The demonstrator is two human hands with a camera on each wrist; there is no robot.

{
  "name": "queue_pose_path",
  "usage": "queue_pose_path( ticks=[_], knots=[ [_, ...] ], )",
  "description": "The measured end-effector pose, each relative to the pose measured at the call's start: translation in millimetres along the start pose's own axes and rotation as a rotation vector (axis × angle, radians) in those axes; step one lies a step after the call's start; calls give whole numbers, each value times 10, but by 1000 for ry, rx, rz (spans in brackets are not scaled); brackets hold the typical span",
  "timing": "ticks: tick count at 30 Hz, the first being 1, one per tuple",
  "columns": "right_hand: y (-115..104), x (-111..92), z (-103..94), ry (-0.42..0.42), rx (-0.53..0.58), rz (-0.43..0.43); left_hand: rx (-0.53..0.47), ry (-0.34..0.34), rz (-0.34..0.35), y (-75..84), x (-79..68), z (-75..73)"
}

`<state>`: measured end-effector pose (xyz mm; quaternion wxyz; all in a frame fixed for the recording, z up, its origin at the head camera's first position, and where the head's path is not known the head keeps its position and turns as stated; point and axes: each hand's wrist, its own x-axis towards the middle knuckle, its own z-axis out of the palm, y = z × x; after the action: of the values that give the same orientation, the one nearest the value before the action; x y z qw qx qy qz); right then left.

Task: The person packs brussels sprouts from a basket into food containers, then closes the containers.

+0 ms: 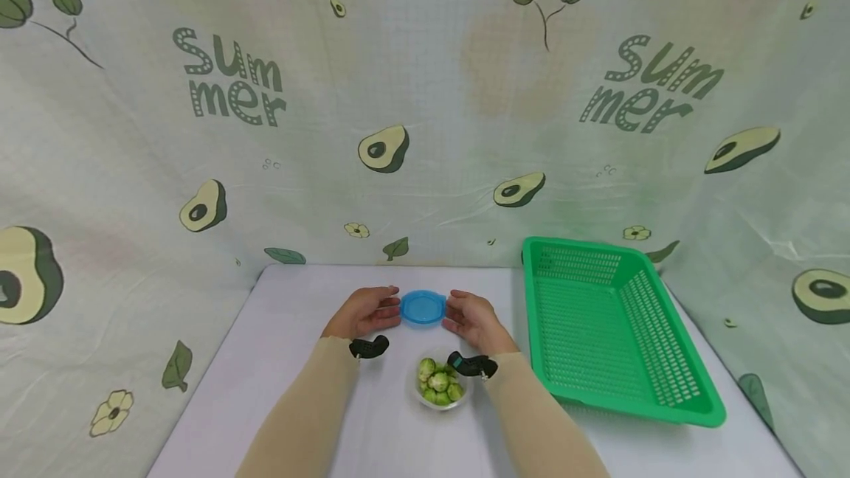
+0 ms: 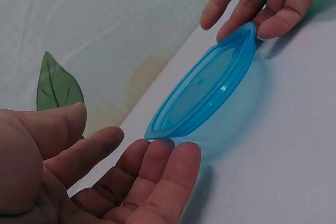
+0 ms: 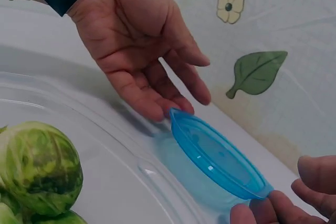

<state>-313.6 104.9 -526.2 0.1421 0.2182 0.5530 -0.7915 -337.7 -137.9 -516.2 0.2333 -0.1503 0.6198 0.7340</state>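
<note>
A blue translucent lid (image 1: 423,308) is carried slightly above the white table, between the two hands. In the left wrist view, the fingertips of my left hand (image 1: 370,313) support one end of the lid from below, its thumb raised clear of it. My right hand (image 1: 473,321) bears the opposite end on its fingertips, and there too the thumb stands apart from the rim. Nearer to me, below the hands, stands a clear round bowl (image 1: 443,408) with several Brussels sprouts (image 1: 438,382) in it. The right wrist strap partly covers the bowl's far side.
To the right stands a big green plastic basket (image 1: 584,338) with slotted walls. The white table (image 1: 279,345) ends at a hanging cloth (image 1: 432,94) printed with avocados and leaves, close behind the hands.
</note>
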Motion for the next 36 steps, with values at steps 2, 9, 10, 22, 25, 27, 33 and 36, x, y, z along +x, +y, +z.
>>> queue_pose_path(
  ticks=[2,9,10,22,25,27,33,36],
  knots=[
    [1,-1,-1,4,-8,-3,6,-4,-3,8,-4,1],
    [-19,-36,2,3,-40,-26,58,-34,17,44,-65,-2],
    [-23,-43,4,1,-50,-32,69,-36,20,55,-77,-2],
    [-89,-233,6,-6,-176,-113,157,-91,61,213,-218,99],
    [-105,-310,4,-17,-195,-146,172,-84,70,219,-258,116],
    [-123,-366,7,-25,-204,-161,179,-78,76,222,-294,125],
    [-173,-510,13,-27,-234,-215,195,-82,93,236,-416,145],
    [-183,-576,13,-29,-248,-242,210,-88,100,249,-493,161]
  ],
)
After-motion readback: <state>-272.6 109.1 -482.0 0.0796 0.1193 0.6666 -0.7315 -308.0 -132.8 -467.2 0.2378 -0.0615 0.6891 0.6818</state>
